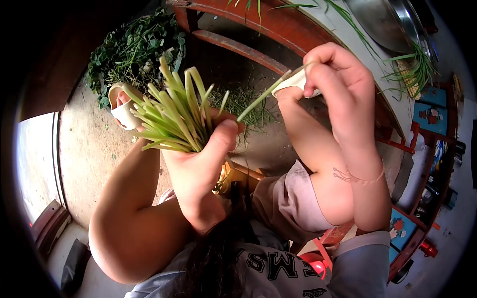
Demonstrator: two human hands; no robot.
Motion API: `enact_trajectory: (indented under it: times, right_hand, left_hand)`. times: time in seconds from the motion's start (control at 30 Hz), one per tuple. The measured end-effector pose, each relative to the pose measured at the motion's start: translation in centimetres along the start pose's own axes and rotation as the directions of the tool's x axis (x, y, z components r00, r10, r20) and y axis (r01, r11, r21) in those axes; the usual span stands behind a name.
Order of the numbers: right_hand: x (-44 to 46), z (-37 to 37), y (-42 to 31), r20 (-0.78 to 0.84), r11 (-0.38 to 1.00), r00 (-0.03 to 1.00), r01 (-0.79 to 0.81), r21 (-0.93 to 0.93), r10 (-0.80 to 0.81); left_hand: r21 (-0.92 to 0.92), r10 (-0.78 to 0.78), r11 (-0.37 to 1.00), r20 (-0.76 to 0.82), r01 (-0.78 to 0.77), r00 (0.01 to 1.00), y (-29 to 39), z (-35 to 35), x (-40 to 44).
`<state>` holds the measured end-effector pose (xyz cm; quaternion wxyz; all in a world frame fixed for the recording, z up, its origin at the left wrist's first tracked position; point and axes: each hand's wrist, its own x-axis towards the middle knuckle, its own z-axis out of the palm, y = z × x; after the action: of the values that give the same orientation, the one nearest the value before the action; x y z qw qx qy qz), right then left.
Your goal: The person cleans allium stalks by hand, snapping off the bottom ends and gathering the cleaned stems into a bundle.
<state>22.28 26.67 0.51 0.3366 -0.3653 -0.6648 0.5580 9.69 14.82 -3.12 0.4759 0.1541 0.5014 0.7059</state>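
My left hand (201, 171) is closed round a thick bunch of garlic chives (174, 116), with the pale cut stem ends fanning up and outward. One single chive stalk (263, 98) sticks out sideways past the left thumb. At its far end my right hand (343, 84) is closed in a pinch, thumb against fingers. Whether it grips the stalk itself or a thin strip of its skin is too small to tell. The leafy ends of the bunch are mostly hidden below my left hand.
Green trimmings (248, 107) litter the floor between my feet. A leafy heap (136, 49) lies at the upper left. Along the top and right runs a red-edged table (348, 37) with loose chives (417, 69) and a metal basin (382, 22). A blue-panelled cabinet (430, 116) stands at the right.
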Motion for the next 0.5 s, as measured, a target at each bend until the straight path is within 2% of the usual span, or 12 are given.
enact_trajectory:
  times: [0.1,0.13,0.23,0.27,0.33,0.37,0.4,0.5]
  right_hand:
    - [0.8,-0.8,0.2,-0.190,0.991,0.974,-0.108,0.077,0.121]
    - [1.1,-1.4,0.7,-0.193,0.991,0.974,-0.106,0.078,0.119]
    - [1.6,-2.7,2.0,-0.123,0.982,0.983,-0.151,-0.110,0.137]
    - [1.5,-2.6,2.3,-0.125,0.983,0.983,-0.146,-0.107,0.133]
    - [1.1,-2.1,2.7,-0.022,0.951,0.980,-0.199,-0.238,0.199]
    - [0.9,-1.6,2.8,-0.004,0.954,0.981,-0.190,-0.232,0.195]
    - [0.8,-1.0,2.7,0.063,0.975,0.995,-0.060,-0.213,0.075]
    - [0.4,1.3,1.2,0.064,0.996,0.994,-0.094,-0.009,0.094]
  left_hand:
    - [0.043,0.041,0.998,0.022,-0.042,0.999,0.0,-0.2,0.2]
    - [0.044,0.039,0.998,0.015,-0.039,0.999,0.0,-0.3,0.2]
    - [0.020,0.053,0.998,0.001,-0.053,0.999,-0.2,-0.5,0.4]
    - [-0.009,0.063,0.998,-0.014,-0.063,0.998,-0.3,-0.5,0.5]
    - [0.004,0.063,0.998,-0.042,-0.063,0.997,-0.1,-0.3,0.4]
    - [-0.010,0.050,0.999,-0.051,-0.050,0.997,-0.1,-0.3,0.4]
    - [-0.025,0.036,0.999,-0.060,-0.038,0.998,0.0,-0.3,0.4]
    - [0.022,0.006,1.000,-0.063,-0.005,0.998,0.1,-0.3,0.4]
